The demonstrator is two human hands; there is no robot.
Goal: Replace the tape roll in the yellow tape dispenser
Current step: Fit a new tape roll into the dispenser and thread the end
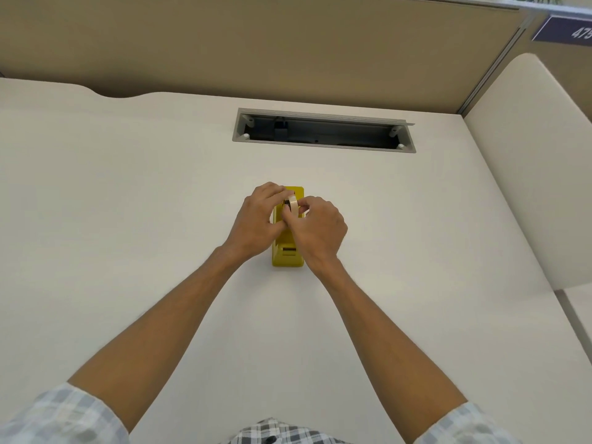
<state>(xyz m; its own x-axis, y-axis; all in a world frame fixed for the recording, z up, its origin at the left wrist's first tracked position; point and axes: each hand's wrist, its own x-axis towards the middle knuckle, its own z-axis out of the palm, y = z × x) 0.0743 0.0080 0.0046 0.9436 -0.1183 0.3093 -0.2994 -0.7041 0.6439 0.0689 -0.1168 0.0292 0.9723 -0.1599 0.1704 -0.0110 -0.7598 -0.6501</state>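
The yellow tape dispenser [287, 256] stands on the white desk [128, 219], its long side running away from me. A pale tape roll [292, 204] stands on edge over the dispenser's middle. My left hand [259, 221] comes in from the left and curls its fingers round the roll's left side. From the right, my right hand [317, 230] pinches the roll's right side with thumb and fingertips. Both hands hide most of the dispenser's middle, so whether the roll sits in its cradle does not show.
An open grey cable slot [323, 131] is set into the desk behind the dispenser. A tan partition wall [256, 43] stands at the back. To the right is a white side panel [528, 171].
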